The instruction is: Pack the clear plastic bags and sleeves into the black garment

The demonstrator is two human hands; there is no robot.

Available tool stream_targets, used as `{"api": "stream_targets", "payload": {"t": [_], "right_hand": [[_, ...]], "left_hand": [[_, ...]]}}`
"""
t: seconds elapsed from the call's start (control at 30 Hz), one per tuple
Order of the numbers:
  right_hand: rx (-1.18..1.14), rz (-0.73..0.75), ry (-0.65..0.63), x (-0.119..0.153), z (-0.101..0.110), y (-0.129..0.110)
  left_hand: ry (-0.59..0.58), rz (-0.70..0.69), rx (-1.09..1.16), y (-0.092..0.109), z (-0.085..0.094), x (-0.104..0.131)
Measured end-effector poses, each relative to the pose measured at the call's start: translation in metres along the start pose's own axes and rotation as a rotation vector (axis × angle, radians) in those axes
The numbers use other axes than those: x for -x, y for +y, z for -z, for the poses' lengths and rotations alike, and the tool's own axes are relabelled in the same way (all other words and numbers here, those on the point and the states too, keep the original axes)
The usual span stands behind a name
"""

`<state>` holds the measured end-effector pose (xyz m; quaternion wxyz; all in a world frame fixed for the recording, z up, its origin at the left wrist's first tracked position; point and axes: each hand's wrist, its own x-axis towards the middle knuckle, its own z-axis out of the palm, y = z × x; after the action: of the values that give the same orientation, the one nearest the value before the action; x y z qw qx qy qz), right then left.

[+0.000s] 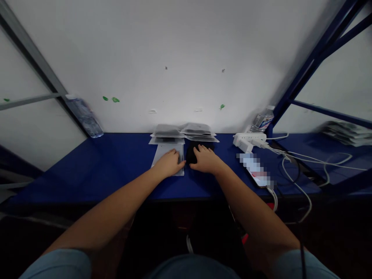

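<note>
My left hand (169, 163) rests on a flat frosted plastic bag (161, 150) on the blue table, its thumb out to the right along the bag's edge. Just to the right, my right hand (205, 159) lies with fingers spread on a soft-looking black item (191, 152), whose kind I cannot make out. Much of that item is under the hand. Behind the hands, against the wall, are two low stacks of frosted bags with dark contents, a left stack (167, 133) and a right stack (199, 131).
A phone (257, 170) with a cable lies right of my right arm. Behind it is a white power strip (250, 138) with plugs and loose cables. Bottles stand at both sides, a left bottle (85, 116) and a right bottle (263, 119). More bags (348, 132) lie beyond the blue frame.
</note>
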<state>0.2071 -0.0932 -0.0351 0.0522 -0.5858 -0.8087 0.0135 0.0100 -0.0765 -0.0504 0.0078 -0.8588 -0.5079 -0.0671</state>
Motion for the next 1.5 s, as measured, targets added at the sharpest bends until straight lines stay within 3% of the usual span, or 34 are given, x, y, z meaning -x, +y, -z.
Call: {"api": "stream_targets", "payload": {"t": [0.33,0.6,0.83,1.17,1.37,1.5], "right_hand": [[0.059,-0.020,-0.015,0.004,0.002,-0.009],[0.147,-0.049,0.029,0.010,0.009,-0.024],[0.137,-0.065,0.038,0.011,0.014,-0.032],[0.007,-0.214,0.221,0.008,0.015,-0.039],[0.058,-0.069,0.268,0.011,0.007,-0.045],[0.100,0.019,0.205,0.012,0.004,-0.046]], "left_hand": [[-0.071,0.047,-0.020,0.015,0.005,0.005],[-0.049,0.097,-0.057,0.020,0.012,0.009],[-0.037,0.111,-0.028,0.020,0.009,0.007],[-0.042,0.212,0.099,0.014,0.014,0.003],[-0.028,0.269,0.155,0.011,0.015,0.002],[-0.028,0.252,0.171,0.009,0.015,0.003]]}}
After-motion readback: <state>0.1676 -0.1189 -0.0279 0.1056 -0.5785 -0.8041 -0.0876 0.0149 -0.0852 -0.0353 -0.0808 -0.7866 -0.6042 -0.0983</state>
